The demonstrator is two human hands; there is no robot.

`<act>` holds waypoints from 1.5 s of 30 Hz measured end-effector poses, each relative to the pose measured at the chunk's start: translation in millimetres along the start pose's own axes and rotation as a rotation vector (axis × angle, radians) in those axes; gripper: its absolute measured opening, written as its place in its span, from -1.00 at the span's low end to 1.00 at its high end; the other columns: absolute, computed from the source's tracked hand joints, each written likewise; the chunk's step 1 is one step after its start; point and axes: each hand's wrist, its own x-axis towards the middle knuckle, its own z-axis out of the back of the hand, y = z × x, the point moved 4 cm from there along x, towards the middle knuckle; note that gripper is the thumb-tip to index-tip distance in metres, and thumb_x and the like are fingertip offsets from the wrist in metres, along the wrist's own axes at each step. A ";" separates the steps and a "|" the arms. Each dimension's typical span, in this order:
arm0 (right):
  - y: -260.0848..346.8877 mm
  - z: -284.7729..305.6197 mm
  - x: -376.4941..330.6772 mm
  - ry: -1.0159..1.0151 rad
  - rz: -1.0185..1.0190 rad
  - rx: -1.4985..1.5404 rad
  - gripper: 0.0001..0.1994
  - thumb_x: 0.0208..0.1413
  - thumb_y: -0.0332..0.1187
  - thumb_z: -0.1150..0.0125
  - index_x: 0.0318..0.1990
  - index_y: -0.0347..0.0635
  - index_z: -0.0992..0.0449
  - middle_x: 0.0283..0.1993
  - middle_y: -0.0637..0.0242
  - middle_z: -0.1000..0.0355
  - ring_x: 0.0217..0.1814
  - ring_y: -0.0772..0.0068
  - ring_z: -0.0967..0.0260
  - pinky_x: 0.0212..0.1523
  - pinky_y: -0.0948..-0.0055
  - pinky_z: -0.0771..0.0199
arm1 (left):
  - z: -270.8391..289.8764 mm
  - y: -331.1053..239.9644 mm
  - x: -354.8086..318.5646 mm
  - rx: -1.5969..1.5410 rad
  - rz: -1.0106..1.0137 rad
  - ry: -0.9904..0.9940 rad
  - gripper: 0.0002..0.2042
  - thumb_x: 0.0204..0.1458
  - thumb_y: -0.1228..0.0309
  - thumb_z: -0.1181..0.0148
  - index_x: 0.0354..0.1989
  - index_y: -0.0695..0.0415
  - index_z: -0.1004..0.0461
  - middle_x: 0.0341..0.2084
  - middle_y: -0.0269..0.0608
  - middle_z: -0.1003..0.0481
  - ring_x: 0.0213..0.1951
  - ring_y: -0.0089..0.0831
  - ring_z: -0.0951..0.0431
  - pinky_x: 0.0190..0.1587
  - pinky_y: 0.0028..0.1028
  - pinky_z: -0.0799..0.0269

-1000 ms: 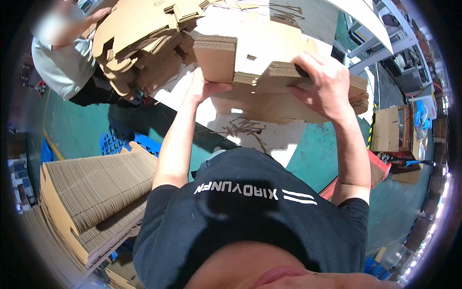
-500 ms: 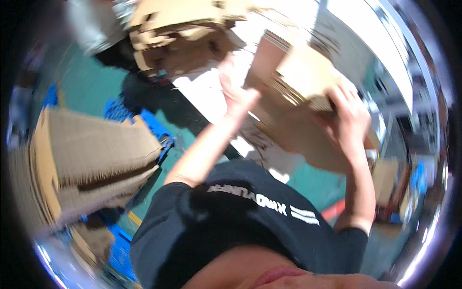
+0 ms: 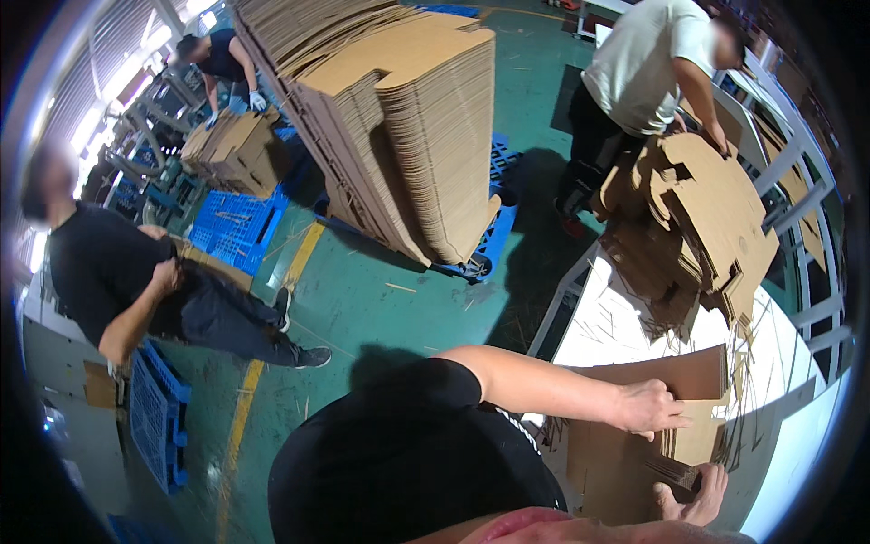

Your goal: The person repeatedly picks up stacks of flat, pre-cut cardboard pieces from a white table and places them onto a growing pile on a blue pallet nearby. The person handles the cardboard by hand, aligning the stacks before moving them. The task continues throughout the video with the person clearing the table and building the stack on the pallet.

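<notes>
At the lower right, my left hand [image 3: 645,406] is closed, its fingers curled beside brown cardboard pieces; I cannot make out what its fingertips hold. Just nearer to me, my right hand [image 3: 700,497] grips a small stack of cardboard pieces [image 3: 672,471], thumb and fingers around its end. Beneath both hands lies a larger flat cardboard sheet [image 3: 603,458], and a cardboard stack [image 3: 698,374] stands just beyond my left hand. All this rests on a white worktable [image 3: 589,334] strewn with thin cardboard scraps.
A pile of cut cardboard blanks [image 3: 711,213] covers the table's far end, where a person in white [image 3: 639,68] handles it. A tall cardboard stack [image 3: 435,136] stands on a blue pallet [image 3: 503,227]. Another person [image 3: 109,263] stands left; a gloved person [image 3: 227,68] works farther back.
The view has swung left, bringing the tall stack and other people into sight. My left hand has gone from open to curled at the cardboard; my right hand still holds cardboard.
</notes>
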 end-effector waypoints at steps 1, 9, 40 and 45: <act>1.4 -0.8 0.2 0.009 -0.012 -0.013 -0.42 -0.35 -0.06 -0.45 -0.27 -0.29 -0.31 -0.35 0.14 -0.24 -0.23 0.03 -0.21 -0.19 0.19 -0.23 | -5.5 -1.7 -1.4 0.041 0.003 0.010 -0.51 -0.33 0.21 -0.38 -0.16 0.12 -0.46 -0.38 -0.24 -0.37 -0.47 -0.41 -0.50 -0.43 -0.45 -0.37; 33.6 -0.8 2.7 0.029 -0.105 -0.054 -0.50 -0.33 -0.24 -0.45 -0.26 -0.26 -0.31 -0.33 0.15 -0.24 -0.22 0.03 -0.20 -0.17 0.19 -0.24 | -14.2 -1.2 -6.4 -0.205 -0.023 -0.053 -0.84 -0.29 0.34 -0.23 -0.69 0.12 -0.40 -0.57 -0.17 -0.37 -0.59 -0.24 -0.48 -0.60 -0.27 -0.38; 79.8 9.7 -18.0 -0.241 -0.293 -0.156 -0.56 -0.37 0.02 -0.28 -0.41 -0.10 -0.38 -0.43 0.29 -0.28 -0.29 0.14 -0.31 -0.33 0.24 -0.27 | 3.8 -28.9 24.6 0.153 -0.298 0.062 -0.87 -0.14 0.47 -0.07 -0.39 0.22 -0.37 -0.48 -0.18 -0.40 -0.58 -0.41 -0.54 -0.62 -0.45 -0.48; 73.8 5.7 -20.1 -0.295 -0.312 -0.206 -0.51 -0.22 0.16 -0.21 -0.42 -0.12 -0.41 -0.42 0.32 -0.32 -0.35 0.20 -0.31 -0.37 0.31 -0.28 | -1.6 -24.8 53.9 -0.069 -0.224 -0.159 -0.90 -0.19 0.57 -0.09 -0.46 0.21 -0.32 -0.50 -0.13 -0.29 -0.67 -0.43 -0.44 -0.63 -0.51 -0.43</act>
